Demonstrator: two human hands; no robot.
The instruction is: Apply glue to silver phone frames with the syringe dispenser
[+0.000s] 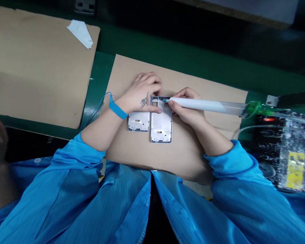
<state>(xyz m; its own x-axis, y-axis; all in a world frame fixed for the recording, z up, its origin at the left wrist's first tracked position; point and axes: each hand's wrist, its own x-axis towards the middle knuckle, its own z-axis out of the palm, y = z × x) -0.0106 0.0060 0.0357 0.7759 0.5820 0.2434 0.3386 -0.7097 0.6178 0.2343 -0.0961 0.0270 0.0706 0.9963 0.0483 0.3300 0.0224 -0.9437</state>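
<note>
Phone frame [161,119] lies under both hands: left hand [142,95] presses its top edge, right hand [184,106] grips a syringe [205,105], tip touching it.

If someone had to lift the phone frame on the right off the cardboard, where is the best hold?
Probably the phone frame by its two long edges near the lower end, coming from above: it lies flat, and the left hand and right hand crowd its top.

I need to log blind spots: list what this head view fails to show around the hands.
- Dispenser tip: too small; contact with right frame unclear.
- Left frame: top hidden under left hand.
- Right hand: fingertips hide the syringe grip.
- Hose end: cut off by right edge.
</note>
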